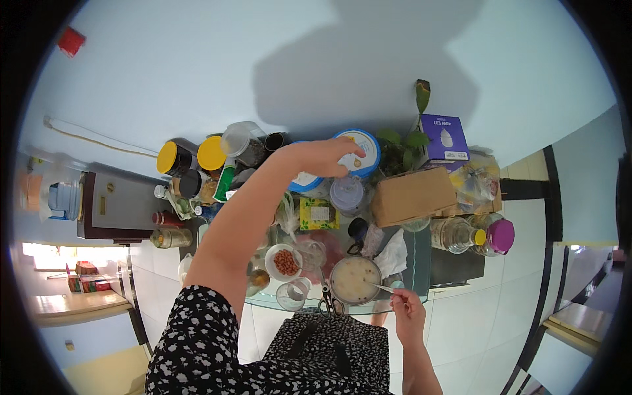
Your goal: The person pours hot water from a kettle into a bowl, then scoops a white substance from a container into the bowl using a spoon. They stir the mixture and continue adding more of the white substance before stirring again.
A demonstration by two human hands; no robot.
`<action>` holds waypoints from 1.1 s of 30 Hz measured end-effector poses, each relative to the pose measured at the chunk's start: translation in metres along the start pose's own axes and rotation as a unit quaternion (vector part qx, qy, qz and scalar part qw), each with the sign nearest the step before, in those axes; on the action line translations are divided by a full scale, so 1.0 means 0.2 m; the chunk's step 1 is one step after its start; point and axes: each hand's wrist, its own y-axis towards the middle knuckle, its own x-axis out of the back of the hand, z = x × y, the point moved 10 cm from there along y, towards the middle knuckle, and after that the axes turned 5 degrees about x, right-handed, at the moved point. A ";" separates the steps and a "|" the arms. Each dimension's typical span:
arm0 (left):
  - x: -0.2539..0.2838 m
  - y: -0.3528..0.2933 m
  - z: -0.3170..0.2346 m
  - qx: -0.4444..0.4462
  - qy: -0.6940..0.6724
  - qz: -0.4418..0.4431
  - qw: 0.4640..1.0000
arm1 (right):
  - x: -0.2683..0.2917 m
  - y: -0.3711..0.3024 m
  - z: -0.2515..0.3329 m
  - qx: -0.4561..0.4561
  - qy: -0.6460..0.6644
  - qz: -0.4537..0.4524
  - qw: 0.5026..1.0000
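Note:
My right hand (408,311) pinches the handle of a spoon (380,286), whose other end dips into a bowl of pale, milky porridge (355,280) with small dark bits. My left hand (321,158) stretches far across the table, fingers spread over the white lid of a round blue-rimmed tub (366,146); whether it grips the lid is unclear. Under my left forearm, another blue-rimmed tub (304,182) is partly hidden. Just in front stands a jar with a translucent lid (347,194). Left of the porridge are a white bowl of reddish-brown nuts (285,262) and black scissors (329,303).
Two glasses (293,293) (312,253) stand near the nuts. A yellow-green packet (319,214) lies behind them. Yellow-lidded jars (212,153) line the back left. A cardboard box (413,196), purple bulb box (444,141) and large jars (454,234) fill the right. Crumpled tissue (393,253) lies beside the porridge.

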 end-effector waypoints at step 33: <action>-0.33 -0.64 0.14 0.089 -0.056 -0.373 0.922 | -0.98 1.48 0.47 0.198 -0.648 0.213 0.704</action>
